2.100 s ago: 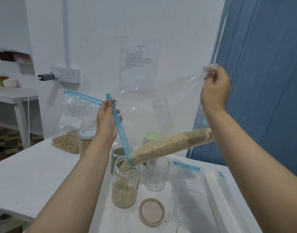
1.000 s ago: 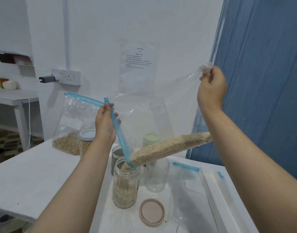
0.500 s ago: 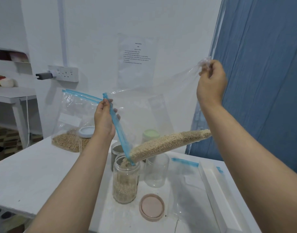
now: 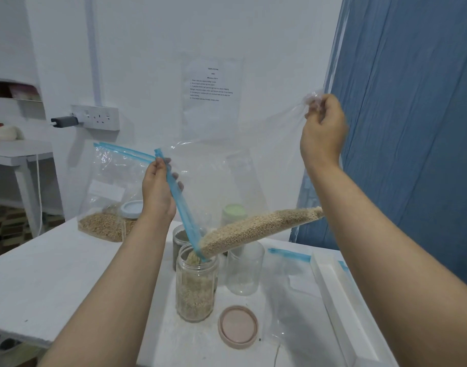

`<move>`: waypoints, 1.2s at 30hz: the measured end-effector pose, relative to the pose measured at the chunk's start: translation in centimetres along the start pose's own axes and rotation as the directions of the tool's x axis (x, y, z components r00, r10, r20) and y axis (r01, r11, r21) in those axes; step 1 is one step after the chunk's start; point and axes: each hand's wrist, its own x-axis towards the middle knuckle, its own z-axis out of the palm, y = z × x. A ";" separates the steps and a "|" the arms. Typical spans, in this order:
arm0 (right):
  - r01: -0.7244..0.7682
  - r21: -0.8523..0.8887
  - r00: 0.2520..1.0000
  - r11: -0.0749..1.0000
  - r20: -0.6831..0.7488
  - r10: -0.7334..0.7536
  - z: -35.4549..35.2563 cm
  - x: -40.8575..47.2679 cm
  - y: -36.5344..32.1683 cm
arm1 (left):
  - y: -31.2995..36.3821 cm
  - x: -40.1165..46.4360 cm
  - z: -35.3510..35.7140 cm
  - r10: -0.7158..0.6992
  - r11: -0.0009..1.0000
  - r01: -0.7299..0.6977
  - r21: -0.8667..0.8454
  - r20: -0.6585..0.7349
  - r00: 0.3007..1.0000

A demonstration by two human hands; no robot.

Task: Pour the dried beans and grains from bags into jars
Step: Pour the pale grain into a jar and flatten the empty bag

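1. Clear plastic zip bag (image 4: 243, 181) is held up over the table (image 4: 55, 282), tilted so its blue zipper mouth (image 4: 184, 215) points down into an open glass jar (image 4: 196, 287).
2. Left hand (image 4: 158, 192) grips the zipper edge, fingers curled round it.
3. Right hand (image 4: 322, 131) pinches the bag's far top corner, raised higher than the left.
4. Pale grains (image 4: 261, 229) lie along the bag's lower fold, sloping down to the mouth; some sit at the jar opening. Jar is mostly full.
5. Pink lid (image 4: 237, 327) lies flat on the table just beside the jar, on its right.
6. Empty clear jar (image 4: 244, 271) stands just behind-right of the filling jar; a dark-filled jar (image 4: 180, 239) stands behind it.
7. Second bag (image 4: 105, 197) with brown grains stands at the back left, a blue-lidded jar (image 4: 130, 215) by it.
8. Green-lidded jar (image 4: 233, 213) shows through the held bag.
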 end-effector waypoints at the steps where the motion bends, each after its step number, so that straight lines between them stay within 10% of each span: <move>1: 0.002 -0.002 1.000 1.000 -0.006 -0.002 0.0 0.0 0.0 | 0.0 0.0 0.0 -0.001 1.000 0.001 0.001 0.000 1.000; 36: 0.045 -0.007 0.999 0.999 -0.002 -0.046 -0.1 -0.5 -0.4 | -0.2 -0.4 -0.3 -0.004 1.000 0.004 -0.001 -0.009 1.000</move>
